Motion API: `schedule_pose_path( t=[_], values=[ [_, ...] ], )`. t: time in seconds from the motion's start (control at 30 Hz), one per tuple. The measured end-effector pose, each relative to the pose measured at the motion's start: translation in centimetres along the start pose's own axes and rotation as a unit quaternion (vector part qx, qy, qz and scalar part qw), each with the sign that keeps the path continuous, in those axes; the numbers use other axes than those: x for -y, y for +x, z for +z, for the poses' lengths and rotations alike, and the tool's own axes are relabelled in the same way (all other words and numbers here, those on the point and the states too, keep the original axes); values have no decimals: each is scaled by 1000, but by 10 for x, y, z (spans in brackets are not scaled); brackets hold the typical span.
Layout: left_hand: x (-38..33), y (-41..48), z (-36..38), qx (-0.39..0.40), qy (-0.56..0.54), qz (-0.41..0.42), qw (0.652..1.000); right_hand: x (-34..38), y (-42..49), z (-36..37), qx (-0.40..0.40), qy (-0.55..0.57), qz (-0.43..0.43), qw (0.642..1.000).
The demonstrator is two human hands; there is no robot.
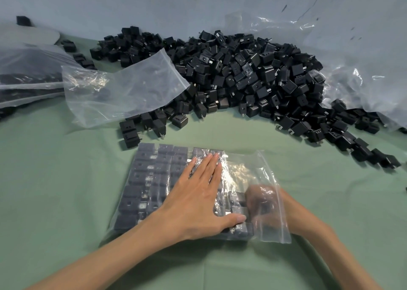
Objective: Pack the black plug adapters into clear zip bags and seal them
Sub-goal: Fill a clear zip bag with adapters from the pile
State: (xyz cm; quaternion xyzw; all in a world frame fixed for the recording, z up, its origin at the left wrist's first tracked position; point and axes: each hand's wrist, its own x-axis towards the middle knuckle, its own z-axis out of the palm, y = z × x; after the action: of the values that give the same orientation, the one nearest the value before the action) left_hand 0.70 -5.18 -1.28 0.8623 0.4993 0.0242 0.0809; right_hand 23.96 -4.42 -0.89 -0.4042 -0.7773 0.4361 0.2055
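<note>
l hand [198, 199] flat on zip bag [253, 168] (r hand [264, 204] inside).

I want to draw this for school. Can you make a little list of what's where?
filled bag: rows of black adapters inside, not sealed
left hand: flat, pressing on the filled bag
right hand: inside that bag's open end; grip unclear
loose pile: adapters heaped behind the bag
empty bag: lying on the pile's left edge
</note>
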Motion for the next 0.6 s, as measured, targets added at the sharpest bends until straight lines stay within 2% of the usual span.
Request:
schedule_pose_path(
  t=[0.17, 0.33, 0.4, 0.5, 0.53, 0.57, 0.6],
  values=[
    [-2, 1, 0, 1, -3, 2, 1000, -6, 8, -2, 7, -59, -49, 997],
    [-2, -1, 0, 3, 1, 4, 1000, -5, 5, 1, 13, -51, -24, 998],
    [-2, -1, -1, 6, 6, 3, 1000, 6, 3, -7, 56, -23, 21, 998],
    [-2, 0, -3, 10, 8, 4, 1000, 23, 6, -54, 192, -59, 133, 971],
    [-2, 0, -3, 11, 5, 4, 1000, 29, 11, -74, 186, -91, 165, 964],
    [-2, 0, -3, 11, 1, 3, 1000, 35, 21, -93, 142, -132, 176, 965],
    [-2, 0, -3, 10, -4, 2, 1000, 43, 35, -107, 66, -174, 160, 969]
  ],
)
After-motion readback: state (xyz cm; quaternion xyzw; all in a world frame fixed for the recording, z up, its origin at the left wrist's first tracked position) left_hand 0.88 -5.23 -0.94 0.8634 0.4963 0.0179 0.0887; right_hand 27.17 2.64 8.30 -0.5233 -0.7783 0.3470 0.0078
